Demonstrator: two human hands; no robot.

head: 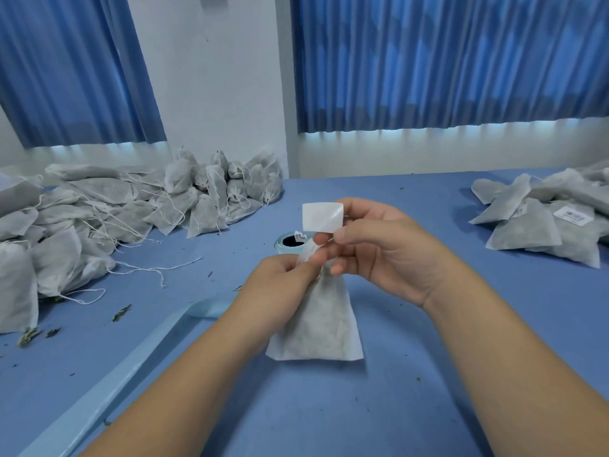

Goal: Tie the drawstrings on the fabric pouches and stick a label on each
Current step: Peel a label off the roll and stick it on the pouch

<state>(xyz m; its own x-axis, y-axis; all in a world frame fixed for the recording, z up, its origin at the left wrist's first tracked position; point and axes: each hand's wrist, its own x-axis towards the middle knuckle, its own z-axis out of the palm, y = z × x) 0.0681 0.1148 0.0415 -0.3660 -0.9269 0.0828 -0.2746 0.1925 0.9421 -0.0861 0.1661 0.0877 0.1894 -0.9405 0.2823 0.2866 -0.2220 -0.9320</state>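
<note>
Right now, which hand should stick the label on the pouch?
Right. The right hand already holds the label just above the pouch, while the left hand grips its neck.

Both forearms reach in, bare. Left hand [280,278] sits low, fingers [308,258] pinched shut. Right hand [385,245] rides higher, palm inward, fingers curled, seemingly pinching too, though its fingertips are partly hidden.

blue curtains [445,61], white wall [211,77], blue table [329,407]
</note>
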